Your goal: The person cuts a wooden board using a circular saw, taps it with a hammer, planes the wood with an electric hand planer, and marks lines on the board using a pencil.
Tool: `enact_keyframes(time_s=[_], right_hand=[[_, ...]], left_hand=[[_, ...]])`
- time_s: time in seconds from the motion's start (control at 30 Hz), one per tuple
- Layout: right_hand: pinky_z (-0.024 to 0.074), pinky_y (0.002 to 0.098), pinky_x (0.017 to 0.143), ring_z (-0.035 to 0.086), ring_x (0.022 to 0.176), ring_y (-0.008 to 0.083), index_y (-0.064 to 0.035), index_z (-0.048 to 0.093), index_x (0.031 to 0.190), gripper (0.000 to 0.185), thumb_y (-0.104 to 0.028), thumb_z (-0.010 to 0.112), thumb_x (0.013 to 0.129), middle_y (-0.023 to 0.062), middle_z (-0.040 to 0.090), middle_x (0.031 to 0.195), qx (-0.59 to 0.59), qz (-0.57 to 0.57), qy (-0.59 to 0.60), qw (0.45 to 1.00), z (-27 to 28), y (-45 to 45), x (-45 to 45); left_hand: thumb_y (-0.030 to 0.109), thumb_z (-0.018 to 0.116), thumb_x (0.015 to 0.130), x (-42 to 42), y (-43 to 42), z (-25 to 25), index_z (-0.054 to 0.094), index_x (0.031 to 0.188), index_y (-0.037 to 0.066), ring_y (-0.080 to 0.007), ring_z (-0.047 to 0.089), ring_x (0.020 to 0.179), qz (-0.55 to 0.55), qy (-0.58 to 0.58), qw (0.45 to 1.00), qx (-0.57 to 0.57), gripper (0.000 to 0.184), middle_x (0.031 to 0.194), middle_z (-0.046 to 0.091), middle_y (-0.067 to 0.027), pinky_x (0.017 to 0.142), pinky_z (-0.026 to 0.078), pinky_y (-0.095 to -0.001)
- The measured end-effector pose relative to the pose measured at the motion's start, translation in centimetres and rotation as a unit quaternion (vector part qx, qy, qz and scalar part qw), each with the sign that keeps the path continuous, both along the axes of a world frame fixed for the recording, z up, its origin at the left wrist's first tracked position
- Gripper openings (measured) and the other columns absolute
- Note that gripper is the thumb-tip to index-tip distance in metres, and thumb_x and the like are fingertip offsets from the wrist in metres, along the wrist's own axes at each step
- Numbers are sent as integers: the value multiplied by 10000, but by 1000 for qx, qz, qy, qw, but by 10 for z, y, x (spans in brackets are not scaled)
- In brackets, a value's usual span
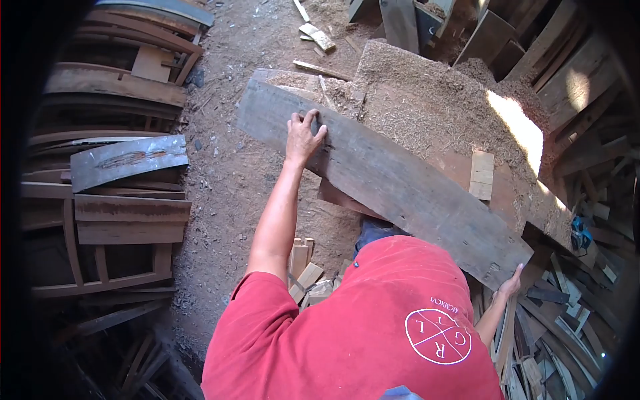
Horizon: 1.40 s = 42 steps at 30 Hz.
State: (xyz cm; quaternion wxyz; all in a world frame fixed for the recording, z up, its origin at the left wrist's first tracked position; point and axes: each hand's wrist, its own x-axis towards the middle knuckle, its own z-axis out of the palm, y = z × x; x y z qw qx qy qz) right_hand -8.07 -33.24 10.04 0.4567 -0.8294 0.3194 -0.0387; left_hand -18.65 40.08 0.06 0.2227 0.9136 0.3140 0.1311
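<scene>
A long, weathered grey-brown wooden plank point(400, 177) slants across my view, from upper left to lower right, over a sawdust-covered work surface point(413, 100). My left hand point(307, 137) is on the plank's upper-left part, its fingers bent against the face near a dark mark. At the lower-right end, my right hand point(511, 285) grips the corner, thumb side along the edge and the other fingers mostly hidden beneath. A small pale wood block point(481, 175) lies on the work surface just beyond the plank.
Stacked curved boards and frames point(127, 220) line the left side. Offcuts point(307, 270) lie by my body, with more scrap strips point(567, 333) at lower right. A blue tool point(581, 235) sits at the right edge. Boards point(487, 40) lean at the back.
</scene>
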Motion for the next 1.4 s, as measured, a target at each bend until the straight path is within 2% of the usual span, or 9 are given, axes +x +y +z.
enact_keyframes(time_s=[0.87, 0.93, 0.97, 1.0, 1.03, 1.07, 1.1, 1.37, 1.4], right_hand=[[427, 351, 1125, 587, 1295, 240, 117, 565, 1442, 747, -491, 655, 1018, 157, 613, 1449, 65, 11, -111, 992, 8, -8, 8], [422, 352, 1132, 591, 1295, 257, 118, 553, 1448, 799, -549, 628, 1016, 162, 610, 1447, 72, -44, -138, 987, 20, 0, 7], [395, 381, 1171, 548, 1357, 280, 98, 470, 1519, 872, -613, 564, 1023, 179, 537, 1521, 88, -32, -138, 986, 18, -11, 10], [395, 381, 1171, 548, 1357, 280, 98, 470, 1519, 872, -613, 564, 1023, 179, 537, 1521, 87, -29, -138, 986, 19, -10, 14], [379, 401, 1189, 507, 1396, 295, 96, 435, 1538, 890, -624, 547, 1026, 195, 485, 1560, 88, -45, -203, 974, 26, -5, 18], [362, 421, 1207, 466, 1436, 309, 93, 399, 1556, 909, -635, 529, 1029, 212, 433, 1599, 89, -61, -267, 958, 35, 4, 23], [295, 443, 1252, 372, 1509, 322, 52, 319, 1609, 905, -631, 487, 1040, 201, 330, 1668, 91, -75, -261, 958, 54, 24, 24], [409, 539, 1195, 567, 1350, 393, -15, 556, 1475, 814, -654, 346, 1018, 201, 585, 1471, 127, -53, -341, 930, 78, -31, 61], [444, 561, 1165, 597, 1316, 367, -24, 578, 1451, 789, -640, 367, 1007, 178, 654, 1362, 237, -120, -317, 910, 77, -45, 64]], left_hand=[[362, 812, 874, -23, 16, -13, 581, 1394, 195, -334, 618, 1056, 58, -76, 988, -121, 593, 1156, 555, -157, 976, 516, -473], [415, 767, 901, -32, -4, -17, 533, 1466, 158, -353, 607, 1115, 388, -95, 911, 104, 664, 1236, 581, -187, 1055, 473, -490], [546, 617, 989, -27, -17, -11, 469, 1538, 127, -367, 554, 1292, 553, -78, 821, -118, 707, 1436, 562, -203, 1162, 395, -533], [546, 617, 989, -31, -14, -21, 469, 1538, 127, -367, 554, 1292, 555, -78, 820, -118, 707, 1436, 562, -203, 1162, 395, -533], [588, 530, 1019, -39, -10, -42, 445, 1565, 132, -362, 510, 1363, 497, -268, 716, -410, 716, 1506, 527, -186, 1191, 366, -542], [630, 443, 1050, -44, -6, -54, 421, 1591, 137, -358, 467, 1434, 371, -426, 516, -644, 732, 1576, 492, -168, 1220, 337, -552], [694, 263, 1063, -41, -5, -53, 388, 1616, 111, -354, 402, 1503, 379, -391, 533, -648, 813, 1664, 406, -123, 1244, 299, -559], [954, 292, 861, -24, -39, 19, 104, 1698, 112, -382, 245, 1573, 363, -481, 376, -704, 1202, 1735, 166, -175, 1270, 222, -604], [959, 333, 854, -18, -39, 27, 341, 1613, 90, -366, 470, 1430, 380, -476, 375, -699, 1155, 1565, 454, -214, 1206, 342, -615]])
